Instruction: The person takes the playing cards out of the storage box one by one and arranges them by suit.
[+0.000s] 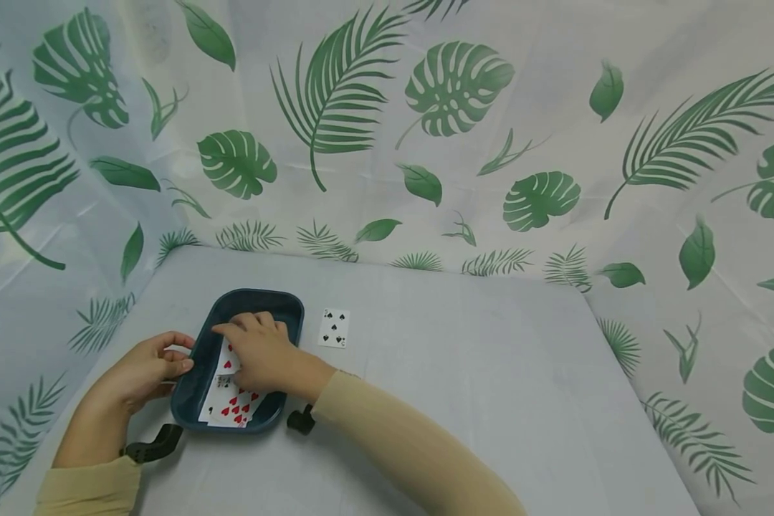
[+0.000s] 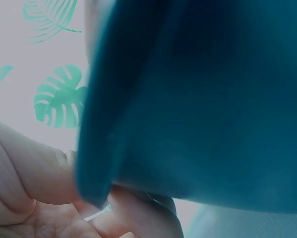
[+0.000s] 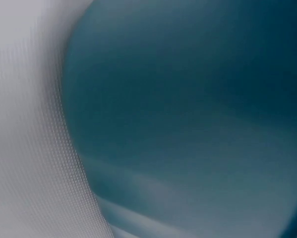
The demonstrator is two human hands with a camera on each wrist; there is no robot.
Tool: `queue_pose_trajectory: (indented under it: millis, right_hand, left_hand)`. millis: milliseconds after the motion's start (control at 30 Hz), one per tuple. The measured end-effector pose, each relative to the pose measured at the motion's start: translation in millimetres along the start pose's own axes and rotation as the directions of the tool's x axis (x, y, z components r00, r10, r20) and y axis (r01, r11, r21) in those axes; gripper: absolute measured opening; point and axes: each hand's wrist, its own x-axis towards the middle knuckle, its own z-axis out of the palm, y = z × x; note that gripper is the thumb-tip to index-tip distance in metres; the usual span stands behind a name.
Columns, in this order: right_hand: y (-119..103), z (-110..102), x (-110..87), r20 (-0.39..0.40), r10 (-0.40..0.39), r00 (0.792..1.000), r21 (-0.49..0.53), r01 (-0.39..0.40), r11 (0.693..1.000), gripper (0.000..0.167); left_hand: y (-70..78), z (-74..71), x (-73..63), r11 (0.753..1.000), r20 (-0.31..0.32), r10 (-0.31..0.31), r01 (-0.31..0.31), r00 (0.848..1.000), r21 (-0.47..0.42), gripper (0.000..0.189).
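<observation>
A dark blue tray (image 1: 187, 408) with rounded corners stands on the left of the table, tilted in the head view. My left hand (image 1: 143, 369) pinches its left rim, thumb and fingers on either side of the wall, as the left wrist view shows of the tray's rim (image 2: 96, 148). Several playing cards (image 1: 235, 408), red hearts among them, lie loosely at the tray's near end. My right hand (image 1: 261, 355) reaches into the tray over the cards; its bent fingertips are hidden, and whether they grip a card cannot be seen. The right wrist view is filled by blurred blue tray wall (image 3: 178, 99).
A five of spades (image 1: 334, 328) lies face up on the white table (image 1: 477, 387), just right of the tray. Leaf-printed cloth (image 1: 374, 107) surrounds the table at the back and sides. Dark wrist-worn camera parts (image 1: 155, 446) show by the left forearm.
</observation>
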Motion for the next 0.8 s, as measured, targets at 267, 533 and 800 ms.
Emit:
queue_pose_trajectory:
  millis: [267, 533, 800]
  right_hand:
    - [4.5, -5.0, -10.1, -0.019, -0.002, 1.000, 0.085, 0.003, 0.996, 0.083]
    - [7.9, -14.7, -23.1, -0.044, 0.014, 0.999, 0.137, -0.008, 0.991, 0.084]
    - [17.9, -15.8, -35.0, -0.081, 0.025, 0.996, 0.154, -0.012, 0.988, 0.087]
  left_hand:
    - [-0.5, 0.2, 0.7, 1.000, -0.008, -0.004, 0.005, 1.000, 0.019, 0.039]
    - [0.8, 1.5, -0.6, 0.999, -0.023, -0.031, 0.031, 0.999, 0.017, 0.040]
    - [2.9, 2.8, -0.7, 1.000, -0.024, -0.027, 0.028, 0.999, 0.005, 0.039]
